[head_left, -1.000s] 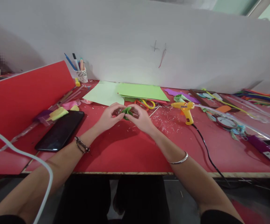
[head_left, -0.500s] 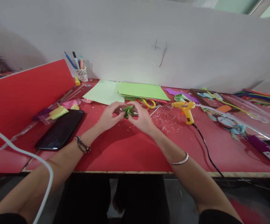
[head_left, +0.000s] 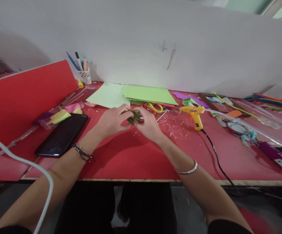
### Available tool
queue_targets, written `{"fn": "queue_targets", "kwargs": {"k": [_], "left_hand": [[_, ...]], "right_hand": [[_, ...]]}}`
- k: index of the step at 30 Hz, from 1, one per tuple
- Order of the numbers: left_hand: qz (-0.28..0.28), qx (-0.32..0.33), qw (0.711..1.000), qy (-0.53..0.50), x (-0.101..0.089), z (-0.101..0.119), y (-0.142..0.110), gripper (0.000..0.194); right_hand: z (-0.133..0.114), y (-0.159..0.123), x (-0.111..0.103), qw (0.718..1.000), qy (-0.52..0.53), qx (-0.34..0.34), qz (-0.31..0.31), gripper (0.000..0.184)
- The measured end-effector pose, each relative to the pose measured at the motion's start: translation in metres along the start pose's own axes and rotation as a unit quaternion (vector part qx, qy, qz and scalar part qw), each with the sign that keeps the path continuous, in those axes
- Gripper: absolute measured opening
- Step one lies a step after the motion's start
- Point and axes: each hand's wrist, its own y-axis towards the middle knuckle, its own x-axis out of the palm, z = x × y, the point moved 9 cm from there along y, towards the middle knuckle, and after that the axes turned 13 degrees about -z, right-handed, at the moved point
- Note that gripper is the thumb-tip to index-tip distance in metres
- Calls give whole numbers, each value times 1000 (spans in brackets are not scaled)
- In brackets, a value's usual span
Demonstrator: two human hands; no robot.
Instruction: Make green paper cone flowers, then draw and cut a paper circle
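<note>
Both hands meet over the middle of the red table [head_left: 136,156]. My left hand [head_left: 113,120] and my right hand [head_left: 149,123] pinch a small curled piece of green paper [head_left: 134,116] between their fingertips, just above the tabletop. Fingers of both hands are closed around it, so most of the piece is hidden. A beaded bracelet sits on my left wrist and a silver bangle on my right.
Light green paper sheets [head_left: 133,95] lie behind the hands, with scissors [head_left: 154,107] beside them. A yellow glue gun [head_left: 194,114] with a black cord stands to the right. A black phone [head_left: 62,135], a red board [head_left: 26,97], a pen cup [head_left: 85,76] sit left; craft clutter lies far right.
The green paper has been squeezed from an open loop into a tighter, crumpled bundle. Both hands closed in on it and shifted slightly away from me.
</note>
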Motion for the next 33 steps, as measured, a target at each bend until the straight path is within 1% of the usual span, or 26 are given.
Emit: {"fn": "queue_targets", "kwargs": {"k": [2,4,7,9,11,13,14,18,19,21,23,28,33], "left_hand": [[-28,-11,999,-37,7,-3,1,28],[-34,-23,995,-89,13,-6,1,41],[-5,-30,984,-174,20,-8,0,58],[10,-23,974,-227,24,-8,1,61],[23,-24,962,-271,28,-8,1,58],[42,-37,951,-304,29,-12,1,54],[53,-46,946,-316,30,-14,0,53],[74,-80,936,-335,31,-23,-1,52],[75,-90,936,-333,32,-25,-1,50],[71,-112,936,-327,33,-29,-2,42],[64,-128,935,-323,34,-31,-2,35],[73,-130,934,-324,33,-34,-4,32],[75,-151,942,-290,31,-40,-6,32]], "right_hand": [[2,-1,-1,1000,12,7,5,27],[4,-1,-2,999,35,16,15,29],[9,-2,-3,995,88,31,41,32],[11,-2,-3,990,127,39,52,37],[9,-3,-3,986,147,36,64,43],[3,-4,-8,988,134,18,80,44],[-2,-5,-10,990,115,2,82,40],[-22,-6,-13,996,-3,-58,65,10],[-23,-7,-13,996,-25,-64,63,7],[-23,-7,-12,995,-54,-63,63,10],[-23,-6,-8,994,-75,-58,50,14],[-24,-3,4,995,-92,-32,-12,17],[-19,-3,3,998,-52,18,-2,14]]}}
